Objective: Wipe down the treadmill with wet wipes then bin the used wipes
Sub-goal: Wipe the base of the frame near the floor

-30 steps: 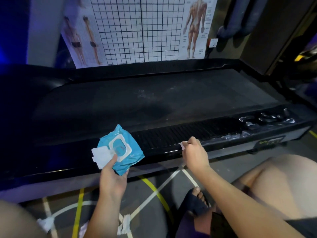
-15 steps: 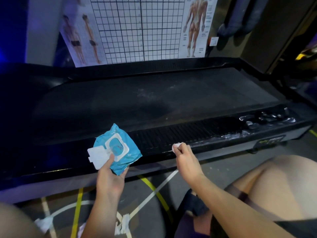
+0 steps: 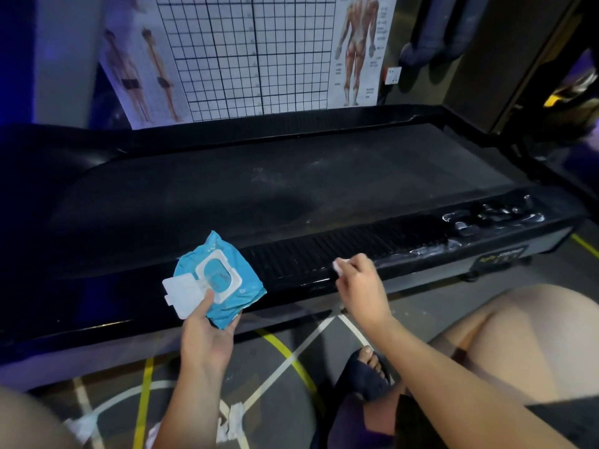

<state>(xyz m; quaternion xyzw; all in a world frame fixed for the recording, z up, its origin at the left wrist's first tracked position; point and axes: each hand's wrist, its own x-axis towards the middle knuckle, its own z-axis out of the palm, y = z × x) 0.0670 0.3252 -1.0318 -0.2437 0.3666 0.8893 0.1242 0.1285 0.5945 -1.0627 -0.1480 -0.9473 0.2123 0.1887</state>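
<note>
Treadmill (image 3: 291, 202) is laid across the view, its long axis run from 9 to 3 o'clock, the hood end pointed to 9 o'clock. A white wipe (image 3: 339, 264) is pinched in the curled fingertips of the right hand (image 3: 359, 286) and pressed on the ribbed near rail (image 3: 405, 236), at 6 o'clock of the belt (image 3: 356, 176). A blue wipes pack (image 3: 233, 286), lid open, is gripped between thumb and fingers of the left hand (image 3: 207, 335), at 9 o'clock of the wipe. Against a second ago, more wipe is seen past the fingertips.

Head view — downward, near treadmill (image 3: 291, 189)
</note>
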